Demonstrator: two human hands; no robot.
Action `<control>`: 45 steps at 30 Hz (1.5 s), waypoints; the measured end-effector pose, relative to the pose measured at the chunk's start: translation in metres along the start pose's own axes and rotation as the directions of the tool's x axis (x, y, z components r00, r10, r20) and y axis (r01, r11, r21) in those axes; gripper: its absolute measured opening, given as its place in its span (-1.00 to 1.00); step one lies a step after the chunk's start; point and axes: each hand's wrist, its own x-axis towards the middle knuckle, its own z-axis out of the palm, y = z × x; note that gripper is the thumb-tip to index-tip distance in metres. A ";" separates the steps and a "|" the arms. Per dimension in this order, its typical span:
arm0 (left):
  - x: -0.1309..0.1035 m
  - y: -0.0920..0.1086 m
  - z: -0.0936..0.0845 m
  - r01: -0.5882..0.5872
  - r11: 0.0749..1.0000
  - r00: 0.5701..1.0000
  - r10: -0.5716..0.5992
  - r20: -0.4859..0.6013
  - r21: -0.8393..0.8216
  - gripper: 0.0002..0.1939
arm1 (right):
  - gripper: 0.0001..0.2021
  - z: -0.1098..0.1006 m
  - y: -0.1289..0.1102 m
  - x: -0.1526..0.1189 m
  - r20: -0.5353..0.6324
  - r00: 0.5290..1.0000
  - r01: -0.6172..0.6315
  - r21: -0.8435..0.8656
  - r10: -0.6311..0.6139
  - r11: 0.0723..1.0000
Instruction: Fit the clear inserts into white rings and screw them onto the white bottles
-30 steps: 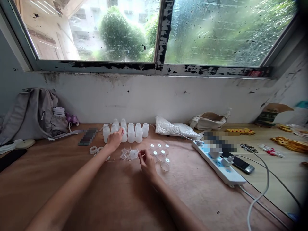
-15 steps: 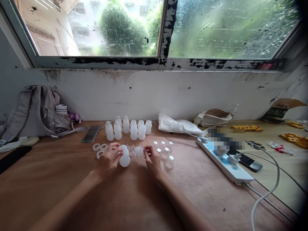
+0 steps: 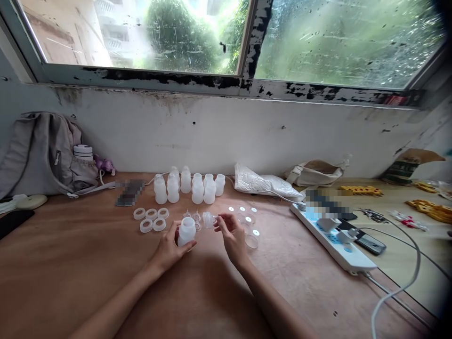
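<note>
My left hand (image 3: 172, 247) is wrapped round a frosted white bottle (image 3: 187, 230), which stands upright with its open mouth up. My right hand (image 3: 231, 235) pinches a small clear cap-like piece (image 3: 209, 220), tilted on its side, just right of the bottle. Behind the bottle lie several clear nipple-shaped parts (image 3: 197, 217). White rings (image 3: 146, 226) sit in a group to the left of my left hand. Clear round covers (image 3: 252, 241) and small white discs (image 3: 256, 232) lie to the right of my right hand, partly hidden by it.
Several frosted bottles (image 3: 161, 189) stand in rows near the wall. A silvery packet (image 3: 264, 183) and a beige bag (image 3: 314, 174) lie behind. At right are a power strip (image 3: 335, 242) and cables; a grey backpack (image 3: 42, 155) is at left.
My left hand has closed lower round the bottle, which is now more upright. My right hand has raised and tilted the clear piece. The camera view has shifted slightly.
</note>
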 end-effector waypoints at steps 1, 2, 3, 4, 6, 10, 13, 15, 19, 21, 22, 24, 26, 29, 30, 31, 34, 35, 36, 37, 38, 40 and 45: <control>0.000 0.000 -0.002 -0.022 1.000 1.000 0.022 0.005 0.019 -0.57 | -0.83 0.001 -0.001 -0.001 0.011 1.000 -0.008 0.028 0.008 1.000; 0.000 0.001 -0.004 -0.050 0.998 0.999 0.050 0.004 0.040 -0.57 | -0.83 0.001 -0.001 -0.002 0.025 1.000 -0.018 0.052 0.017 0.998; 0.000 0.001 -0.007 -0.078 0.995 0.997 0.078 0.003 0.062 -0.57 | -0.83 0.002 -0.001 -0.003 0.039 0.999 -0.028 0.069 0.025 0.997; 0.000 0.001 -0.010 -0.104 0.991 0.995 0.104 0.007 0.085 -0.57 | -0.84 0.003 -0.001 -0.004 0.054 0.998 -0.038 0.080 0.034 0.996; 0.000 0.000 -0.015 -0.145 0.982 0.989 0.142 0.026 0.119 -0.56 | -0.83 0.006 0.000 -0.006 0.077 0.996 -0.053 0.091 0.046 0.994; 0.000 -0.006 -0.019 -0.149 0.976 0.989 0.149 0.013 0.158 -0.51 | -0.83 0.010 0.002 -0.008 0.128 0.990 -0.075 0.094 0.063 0.993; 0.000 -0.008 -0.020 -0.133 0.970 0.990 0.141 -0.027 0.205 -0.56 | -0.84 0.012 0.004 -0.009 0.154 0.986 -0.081 0.083 0.068 0.993; 0.000 -0.008 -0.021 -0.166 0.960 0.985 0.174 -0.016 0.227 -0.61 | -0.85 0.012 0.005 -0.009 0.162 0.984 -0.080 0.072 0.068 0.994; -0.001 -0.008 -0.022 -0.236 0.941 0.970 0.242 0.006 0.241 -0.60 | -0.84 0.011 0.006 -0.008 0.169 0.983 -0.086 0.066 0.074 0.994; -0.001 -0.008 -0.021 -0.247 0.938 0.968 0.252 0.012 0.244 -0.59 | -0.81 0.010 0.005 -0.007 0.178 0.980 -0.103 0.060 0.091 0.993; -0.002 -0.008 -0.020 -0.246 0.938 0.968 0.251 0.012 0.246 -0.59 | -0.79 0.010 0.005 -0.007 0.185 0.977 -0.116 0.056 0.103 0.992; -0.002 -0.009 -0.020 -0.240 0.939 0.969 0.246 0.007 0.247 -0.58 | -0.76 0.009 0.005 -0.005 0.203 0.970 -0.149 0.056 0.135 0.987; -0.003 -0.009 -0.020 -0.236 0.941 0.970 0.243 0.003 0.244 -0.59 | -0.75 0.009 0.005 -0.004 0.221 0.960 -0.190 0.073 0.169 0.979; -0.003 -0.009 -0.020 -0.235 0.943 0.971 0.239 0.011 0.236 -0.59 | -0.75 0.008 0.004 -0.003 0.239 0.946 -0.249 0.107 0.218 0.963; -0.003 -0.009 -0.020 -0.236 0.943 0.971 0.240 0.011 0.234 -0.59 | -0.75 0.008 0.004 -0.003 0.241 0.943 -0.263 0.115 0.230 0.958; -0.002 -0.008 -0.020 -0.237 0.944 0.971 0.241 0.011 0.232 -0.59 | -0.75 0.008 0.005 -0.002 0.241 0.941 -0.273 0.119 0.239 0.955; -0.003 -0.008 -0.020 -0.246 0.942 0.968 0.250 0.010 0.229 -0.60 | -0.73 0.008 0.006 -0.002 0.241 0.937 -0.286 0.120 0.252 0.951; -0.003 -0.008 -0.020 -0.248 0.941 0.968 0.252 0.010 0.229 -0.60 | -0.73 0.008 0.006 -0.002 0.242 0.937 -0.286 0.117 0.252 0.951; -0.003 -0.008 -0.020 -0.249 0.941 0.967 0.254 0.011 0.230 -0.60 | -0.73 0.008 0.007 -0.002 0.245 0.937 -0.282 0.113 0.249 0.953; -0.003 -0.008 -0.019 -0.250 0.940 0.967 0.254 0.012 0.232 -0.60 | -0.73 0.008 0.007 -0.002 0.247 0.939 -0.273 0.105 0.241 0.956; -0.003 -0.009 -0.019 -0.251 0.939 0.967 0.255 0.013 0.235 -0.59 | -0.73 0.008 0.008 -0.002 0.249 0.941 -0.257 0.094 0.228 0.962; -0.003 -0.009 -0.019 -0.253 0.937 0.967 0.256 0.018 0.240 -0.58 | -0.73 0.008 0.008 -0.002 0.251 0.948 -0.215 0.058 0.195 0.975; -0.005 -0.009 -0.018 -0.291 0.927 0.956 0.288 0.051 0.237 -0.58 | -0.65 0.008 0.007 -0.003 0.254 0.955 -0.149 -0.037 0.154 0.988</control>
